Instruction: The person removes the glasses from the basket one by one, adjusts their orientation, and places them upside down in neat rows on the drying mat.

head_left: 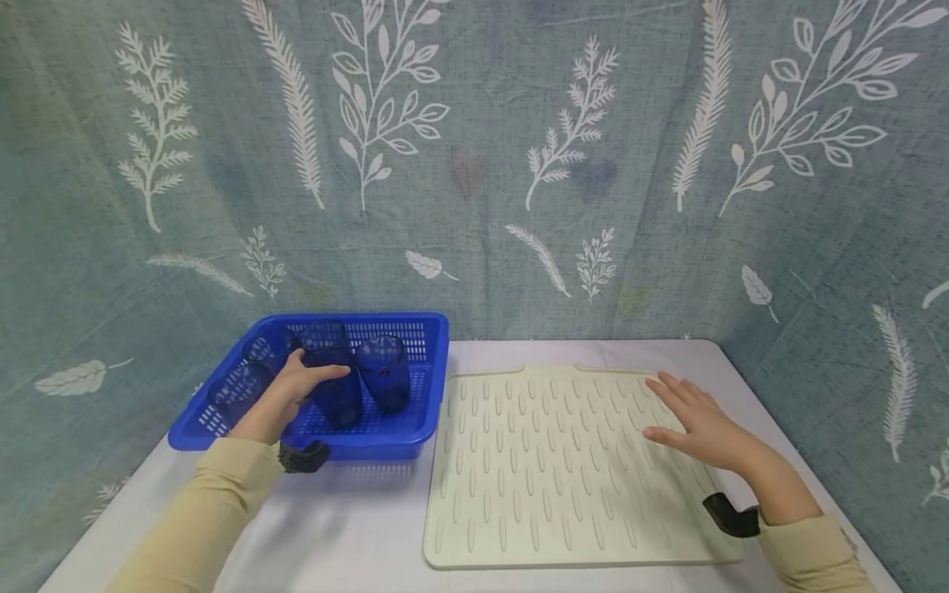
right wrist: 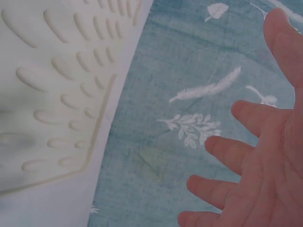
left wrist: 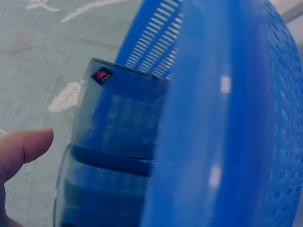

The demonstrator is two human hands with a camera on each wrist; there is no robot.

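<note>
Several clear blue drinking glasses stand in a blue plastic basket (head_left: 426,436) at the left. My left hand (head_left: 292,385) reaches over the basket among them, thumb stretched to the right across a middle glass (head_left: 341,403). In the left wrist view its thumb (left wrist: 28,147) is apart from the glasses, and one glass (left wrist: 125,111) bears a small dark label with a red mark. The other left fingers are mostly hidden. At the right, my right hand (head_left: 700,424) hovers above a cream ridged drying mat (head_left: 544,461), its fingers spread with nothing in them.
A white table (head_left: 356,527) carries the basket and the mat side by side. Behind it hangs a grey-green curtain (head_left: 474,206) with white leaf prints, which also closes in both sides. A black wrist strap piece (head_left: 730,517) sits below the right hand.
</note>
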